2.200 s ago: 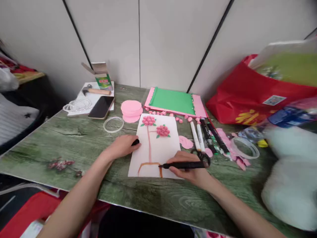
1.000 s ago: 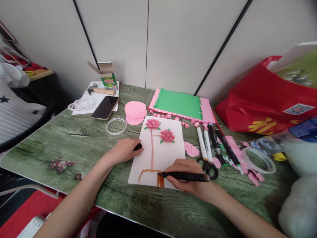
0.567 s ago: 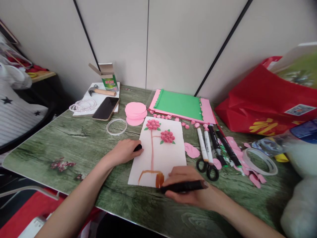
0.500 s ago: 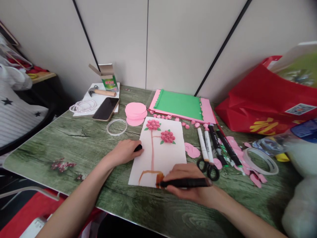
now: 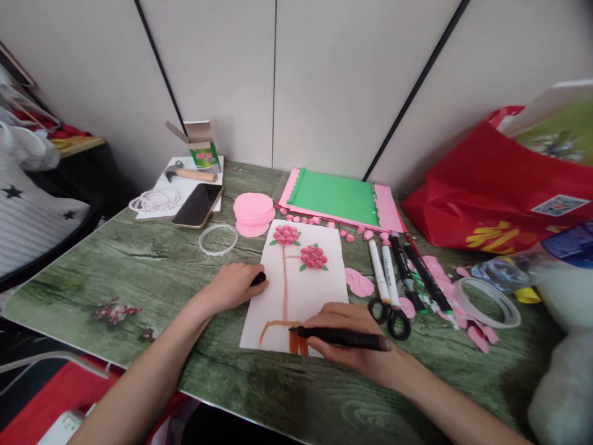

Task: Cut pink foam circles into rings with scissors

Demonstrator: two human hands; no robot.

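A white sheet of paper (image 5: 273, 296) lies before me, bearing two pink flower clusters (image 5: 314, 256) with green leaves and a drawn brownish stem. At its lower edge is an orange-brown outline, partly filled with strokes (image 5: 296, 341). My right hand (image 5: 347, 334) is closed around a black marker (image 5: 343, 337), its tip at the paper by the top of the strokes. My left hand (image 5: 238, 285) rests at the sheet's left edge, fingers closed on a small black marker cap (image 5: 258, 279).
White markers (image 5: 384, 272), black markers (image 5: 428, 278), scissors (image 5: 398, 324) and pink scraps lie right of the sheet. Behind are pink circles (image 5: 254, 213) and green paper (image 5: 336, 196). A phone (image 5: 198, 205), hammer (image 5: 192, 173) and tape ring (image 5: 218, 239) sit left; a red bag (image 5: 486, 191) stands right.
The marker tip has moved up and slightly left from the paper's lower edge, and more orange-brown strokes show beneath it. My left hand has stayed in place.
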